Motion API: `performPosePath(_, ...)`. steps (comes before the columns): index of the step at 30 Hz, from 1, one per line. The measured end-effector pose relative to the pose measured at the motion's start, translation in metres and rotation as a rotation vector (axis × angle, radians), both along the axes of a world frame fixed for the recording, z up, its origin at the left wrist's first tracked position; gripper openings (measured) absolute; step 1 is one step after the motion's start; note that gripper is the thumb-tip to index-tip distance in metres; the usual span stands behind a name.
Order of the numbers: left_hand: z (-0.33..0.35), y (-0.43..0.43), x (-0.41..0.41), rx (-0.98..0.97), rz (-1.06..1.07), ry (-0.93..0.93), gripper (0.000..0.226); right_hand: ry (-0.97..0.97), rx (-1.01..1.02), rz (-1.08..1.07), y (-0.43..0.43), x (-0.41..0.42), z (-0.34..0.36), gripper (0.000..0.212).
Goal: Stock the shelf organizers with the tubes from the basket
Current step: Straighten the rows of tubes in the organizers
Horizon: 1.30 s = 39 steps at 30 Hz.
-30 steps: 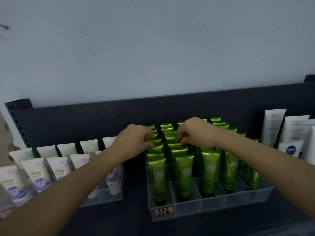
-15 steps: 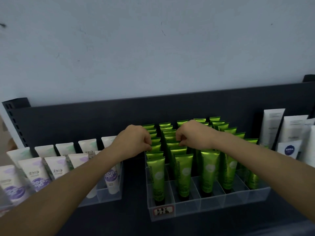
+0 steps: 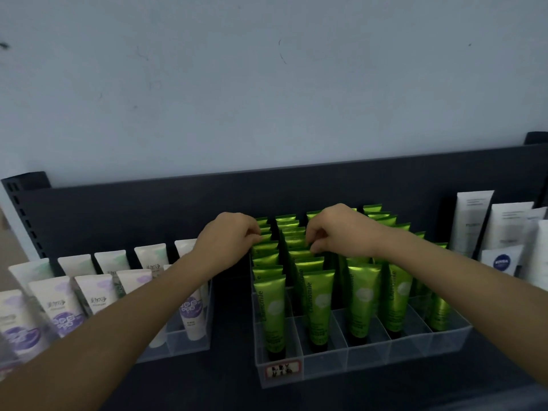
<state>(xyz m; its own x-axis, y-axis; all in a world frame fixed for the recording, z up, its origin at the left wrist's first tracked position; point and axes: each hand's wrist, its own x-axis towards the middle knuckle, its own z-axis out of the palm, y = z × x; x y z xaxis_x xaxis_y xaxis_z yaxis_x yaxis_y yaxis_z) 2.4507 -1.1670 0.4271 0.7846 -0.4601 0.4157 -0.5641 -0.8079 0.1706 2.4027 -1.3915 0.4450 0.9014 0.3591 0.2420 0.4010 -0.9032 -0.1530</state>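
A clear divided organizer on the dark shelf holds several rows of upright green tubes. My left hand has its fingers curled over the crimped tops of the green tubes in the leftmost row. My right hand pinches the tops of the tubes in the second row, a little right of the left hand. The fingertips of both hands are partly hidden among the tubes. No basket is in view.
A second clear organizer at the left holds white tubes with purple and green prints. Tall white tubes and a Nivea tube stand at the far right. The shelf's dark back panel rises behind.
Both hands stay on the tops of the green tubes with only small finger shifts; the view has shifted slightly.
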Motion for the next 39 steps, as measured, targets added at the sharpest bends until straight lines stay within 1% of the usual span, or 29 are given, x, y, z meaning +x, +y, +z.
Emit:
performPosePath(5,-0.006,-0.002,0.009,0.076,0.03,0.076,0.015,-0.037,0.017,-0.024,-0.004,-0.001,0.001,0.016)
performPosePath(15,-0.006,-0.001,0.009,0.063,0.032,0.074,0.014,-0.076,0.045,-0.084,-0.017,-0.005,0.001,0.017)
performPosePath(21,0.005,0.004,0.01,0.053,0.026,0.137,0.023,-0.138,0.096,-0.134,-0.028,-0.006,0.007,0.017)
performPosePath(28,0.033,-0.018,0.013,-0.017,-0.028,0.072,0.027,-0.175,0.114,-0.216,-0.064,0.004,0.02,0.018)
performPosePath(35,0.043,-0.082,0.02,0.135,-0.117,0.0,0.017,-0.111,-0.008,-0.226,-0.092,0.034,0.027,0.018)
performPosePath(39,0.047,-0.118,0.033,0.237,-0.126,0.018,0.014,-0.063,-0.045,-0.214,-0.099,0.047,0.025,0.013)
